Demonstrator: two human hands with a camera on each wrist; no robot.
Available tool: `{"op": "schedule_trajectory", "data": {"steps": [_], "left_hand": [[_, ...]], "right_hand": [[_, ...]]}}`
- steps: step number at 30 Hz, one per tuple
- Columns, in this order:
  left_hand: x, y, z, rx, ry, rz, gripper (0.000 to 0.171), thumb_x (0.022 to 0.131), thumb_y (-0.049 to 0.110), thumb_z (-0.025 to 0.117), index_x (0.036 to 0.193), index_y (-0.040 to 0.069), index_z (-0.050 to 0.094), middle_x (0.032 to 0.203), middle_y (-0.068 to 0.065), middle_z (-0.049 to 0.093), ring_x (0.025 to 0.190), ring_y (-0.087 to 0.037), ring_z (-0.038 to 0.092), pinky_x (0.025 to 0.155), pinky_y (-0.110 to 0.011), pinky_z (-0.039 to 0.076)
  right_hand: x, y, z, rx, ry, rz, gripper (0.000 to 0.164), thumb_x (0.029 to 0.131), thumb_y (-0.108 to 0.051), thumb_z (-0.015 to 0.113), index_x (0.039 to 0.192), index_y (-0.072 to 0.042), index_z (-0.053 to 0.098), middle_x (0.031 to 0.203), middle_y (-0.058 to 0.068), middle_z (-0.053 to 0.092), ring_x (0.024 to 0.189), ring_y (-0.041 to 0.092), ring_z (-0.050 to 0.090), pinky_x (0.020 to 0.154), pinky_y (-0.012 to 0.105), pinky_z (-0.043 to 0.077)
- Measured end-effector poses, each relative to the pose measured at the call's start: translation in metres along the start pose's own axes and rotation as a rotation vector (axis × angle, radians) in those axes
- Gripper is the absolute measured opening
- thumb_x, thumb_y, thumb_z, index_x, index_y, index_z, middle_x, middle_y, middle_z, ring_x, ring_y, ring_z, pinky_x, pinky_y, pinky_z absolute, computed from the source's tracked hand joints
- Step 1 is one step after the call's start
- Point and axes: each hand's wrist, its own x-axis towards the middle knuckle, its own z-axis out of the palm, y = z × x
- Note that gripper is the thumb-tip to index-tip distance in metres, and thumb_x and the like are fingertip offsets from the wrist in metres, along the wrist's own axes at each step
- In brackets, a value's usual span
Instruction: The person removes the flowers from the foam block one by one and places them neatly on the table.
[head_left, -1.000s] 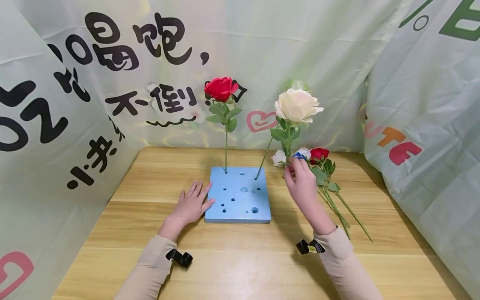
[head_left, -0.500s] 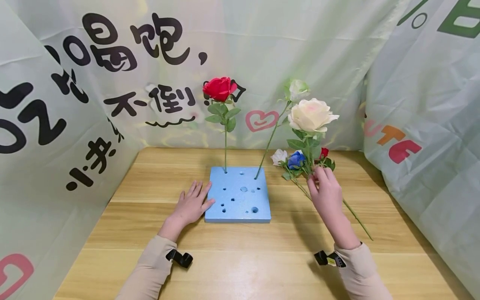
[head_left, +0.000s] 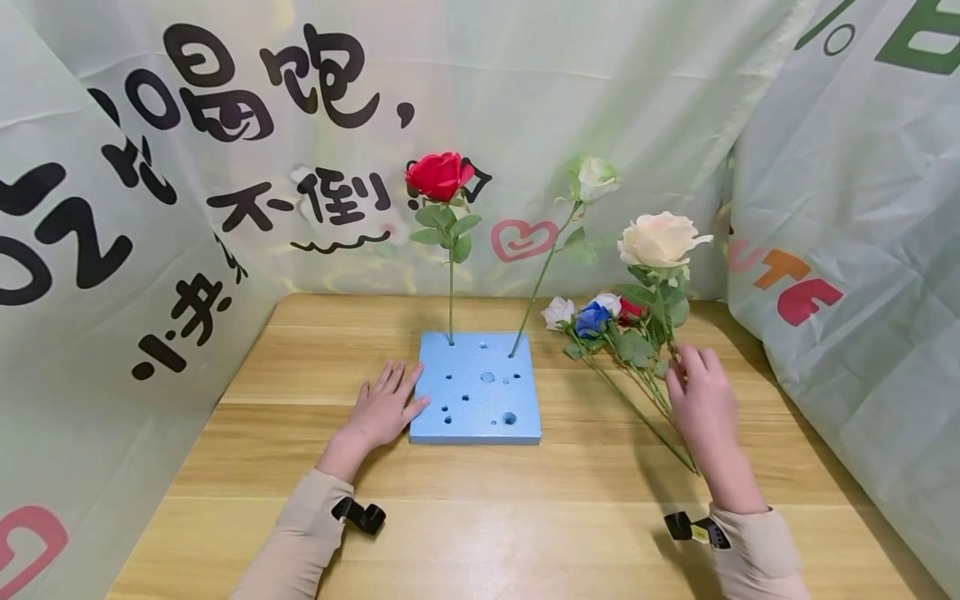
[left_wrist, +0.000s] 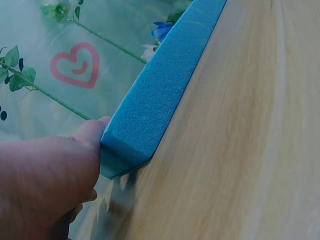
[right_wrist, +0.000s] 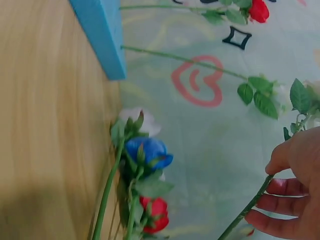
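Observation:
My right hand (head_left: 703, 393) pinches the green stem (right_wrist: 247, 210) of a cream rose (head_left: 663, 242) between thumb and fingers. The rose stands upright above the table's right side, its lower stem hidden by the hand in the head view. A light blue foam block (head_left: 487, 354) with several holes lies in the middle. My left hand (head_left: 382, 414) rests at its left edge, fingers spread and the thumb touching the block (left_wrist: 155, 95). One red rose (head_left: 440, 177) stands upright in the block's back left. A greenish-white rose (head_left: 597, 180) leans right from its back right.
Several loose flowers lie right of the block, among them a white rose (head_left: 558, 314), a blue rose (head_left: 592, 320) and a red rose (head_left: 630, 312), stems toward the front. Printed cloth (head_left: 660, 100) closes off the back and sides of the wooden table (head_left: 465, 533).
My right hand has carried the cream rose to the right and slightly lower, away from the block and past the loose flowers. My left hand has stayed at the block's edge.

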Motion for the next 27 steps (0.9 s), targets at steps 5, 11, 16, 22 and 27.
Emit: {"op": "schedule_trajectory", "data": {"steps": [5,11,16,22,27], "left_hand": [[0.001,-0.001,0.001,0.001,-0.004,0.001,0.069,0.102,0.056,0.033,0.158,0.025,0.010,0.164,-0.017,0.013,0.153,-0.035,0.002,0.113,-0.072,0.011],[0.001,-0.001,0.001,-0.005,-0.007,-0.002,0.069,0.102,0.056,0.033,0.158,0.025,0.010,0.164,-0.017,0.012,0.153,-0.035,0.002,0.113,-0.072,0.010],[0.001,0.000,0.000,-0.006,-0.009,-0.003,0.069,0.102,0.056,0.033,0.158,0.024,0.010,0.164,-0.017,0.012,0.153,-0.036,0.002,0.113,-0.072,0.010],[0.001,-0.001,0.000,-0.004,-0.008,-0.003,0.068,0.102,0.056,0.033,0.158,0.025,0.010,0.164,-0.017,0.013,0.153,-0.035,0.002,0.114,-0.072,0.010],[0.000,0.001,-0.002,-0.010,-0.010,-0.002,0.068,0.102,0.054,0.034,0.158,0.024,0.010,0.164,-0.017,0.013,0.153,-0.035,0.002,0.114,-0.071,0.010]], "right_hand": [[-0.005,0.015,-0.005,-0.038,-0.042,0.036,0.024,0.088,0.005,0.059,0.112,0.004,0.062,0.092,0.026,0.057,0.077,0.044,0.057,0.063,0.059,0.046],[-0.008,0.031,-0.006,-0.092,-0.107,0.087,0.025,0.091,0.002,0.057,0.115,0.002,0.061,0.097,0.027,0.056,0.080,0.048,0.057,0.062,0.062,0.044],[-0.008,0.040,-0.007,-0.150,-0.186,0.124,0.024,0.092,-0.002,0.055,0.116,0.000,0.060,0.098,0.027,0.054,0.078,0.049,0.056,0.055,0.061,0.043],[-0.008,0.052,0.000,-0.167,-0.263,0.143,0.024,0.092,-0.003,0.055,0.115,0.000,0.059,0.095,0.029,0.054,0.073,0.051,0.056,0.051,0.059,0.041],[-0.009,0.061,0.007,-0.177,-0.309,0.153,0.021,0.091,-0.003,0.054,0.111,0.001,0.060,0.092,0.029,0.054,0.069,0.049,0.056,0.050,0.057,0.041]]}}
